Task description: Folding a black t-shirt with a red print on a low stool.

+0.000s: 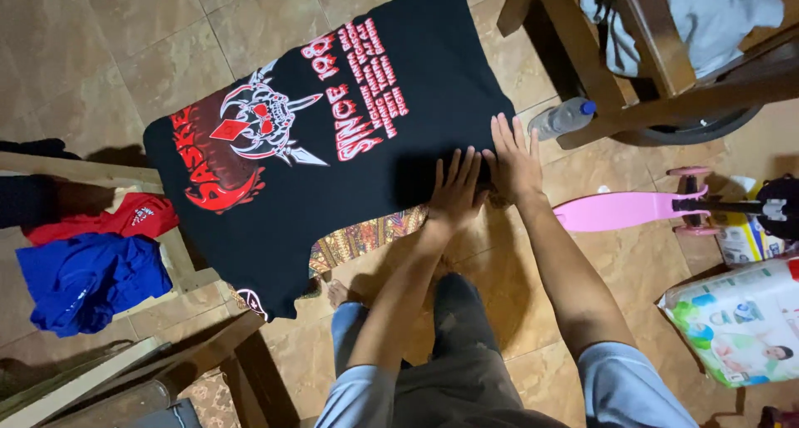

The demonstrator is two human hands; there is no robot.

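- A black T-shirt point(333, 145) with a red and white skull print lies spread flat on the tiled floor point(125, 54), its print facing up.
- The left hand point(455, 191) lies palm down on the near edge of the T-shirt, fingers straight and slightly spread, gripping nothing.
- The right hand point(514, 158) lies flat just beside the left one, touching it at the thumb side, fingers stretched out over the shirt's edge, also holding nothing.
- A patterned cloth point(366, 237) shows from under the T-shirt's near edge, close to the person's bare foot point(337, 293).
- A clear plastic bottle point(562, 118) with a blue cap lies on the floor just beyond the right hand, beside a wooden chair point(641, 62).
- A pink scooter point(632, 210) lies on the floor right of the right forearm.
- Red clothes point(133, 218) and blue clothes point(83, 282) are heaped on a wooden frame well to the left.
- A printed plastic pack point(741, 320) sits at the right edge.
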